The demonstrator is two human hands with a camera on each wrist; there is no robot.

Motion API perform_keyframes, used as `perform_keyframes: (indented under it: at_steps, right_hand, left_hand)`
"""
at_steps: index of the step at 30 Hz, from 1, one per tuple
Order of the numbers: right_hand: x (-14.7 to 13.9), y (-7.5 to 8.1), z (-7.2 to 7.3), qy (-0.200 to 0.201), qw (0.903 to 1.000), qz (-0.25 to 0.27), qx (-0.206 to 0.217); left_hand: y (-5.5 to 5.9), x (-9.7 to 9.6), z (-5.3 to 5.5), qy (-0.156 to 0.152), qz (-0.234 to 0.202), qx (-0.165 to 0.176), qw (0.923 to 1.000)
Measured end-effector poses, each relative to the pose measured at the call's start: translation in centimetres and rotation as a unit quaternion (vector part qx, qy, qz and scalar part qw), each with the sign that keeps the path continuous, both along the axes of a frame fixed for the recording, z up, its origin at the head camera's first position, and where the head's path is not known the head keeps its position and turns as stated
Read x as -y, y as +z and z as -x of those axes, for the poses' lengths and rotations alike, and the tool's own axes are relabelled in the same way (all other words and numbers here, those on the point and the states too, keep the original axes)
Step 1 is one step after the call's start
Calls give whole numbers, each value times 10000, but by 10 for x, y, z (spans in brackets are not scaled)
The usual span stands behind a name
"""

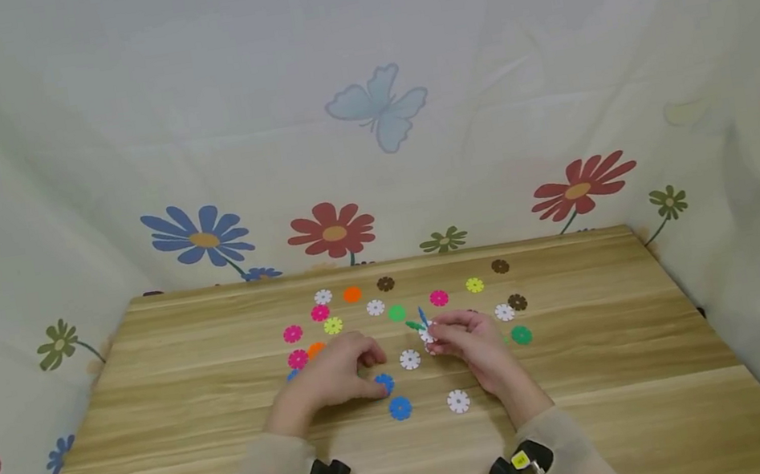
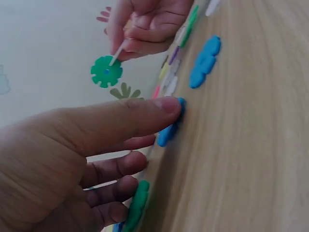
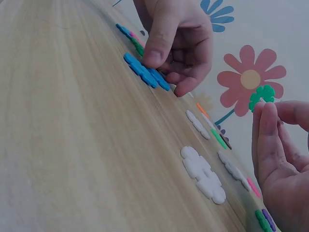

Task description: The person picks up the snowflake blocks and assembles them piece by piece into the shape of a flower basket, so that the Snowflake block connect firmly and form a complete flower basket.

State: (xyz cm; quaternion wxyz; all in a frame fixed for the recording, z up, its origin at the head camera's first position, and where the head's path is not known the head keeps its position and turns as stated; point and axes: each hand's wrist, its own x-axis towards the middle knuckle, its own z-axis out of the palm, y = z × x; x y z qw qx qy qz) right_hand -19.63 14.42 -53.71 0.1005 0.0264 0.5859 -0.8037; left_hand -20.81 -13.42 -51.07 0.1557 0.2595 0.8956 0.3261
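Observation:
My right hand pinches a white notched disc above the table. A green disc is joined to it, and a blue disc stands up beside the green one. My left hand is low over the table. Its thumb touches the edge of a flat blue disc, while its other fingers are bent and apart from the thumb. Another blue disc lies just nearer to me. Between the hands is a loose white disc.
Several notched discs lie across the wooden table, among them an orange disc, a yellow disc, a brown disc and a green disc. A white disc lies near the right forearm. A flower-printed cloth hangs behind.

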Motion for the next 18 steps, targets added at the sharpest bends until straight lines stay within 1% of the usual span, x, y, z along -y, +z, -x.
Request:
perform_keyframes:
  at_steps: [1, 3, 7, 9, 11, 13, 15, 18]
  right_hand:
    - [0, 0, 0, 30, 10000, 27, 23]
    - [0, 0, 0, 86, 9999, 80, 77]
    - [1, -1, 0, 124, 9996, 182, 197]
    - [2, 0, -1, 127, 9994, 185, 254]
    - [3, 0, -1, 135, 9993, 183, 298]
    - [5, 1, -1, 166, 9992, 151, 323]
    - [7, 2, -2, 202, 9991, 125, 337]
    - [11, 3, -3, 222, 9991, 126, 340]
  left_hand:
    - [-1, 0, 0, -75, 40, -34, 10000]
    - [-3, -2, 0, -113, 65, -100, 9999]
    - [-7, -5, 1, -40, -15, -116, 9999]
    - [-8, -7, 1, 112, -286, -4, 9995]
    - [-8, -10, 2, 382, -746, 64, 9965]
    - [-9, -13, 2, 725, -1305, 1, 9888]
    - [-9, -19, 2, 1054, -1825, -133, 9775]
    - [-11, -26, 0, 1308, -2351, -380, 9624]
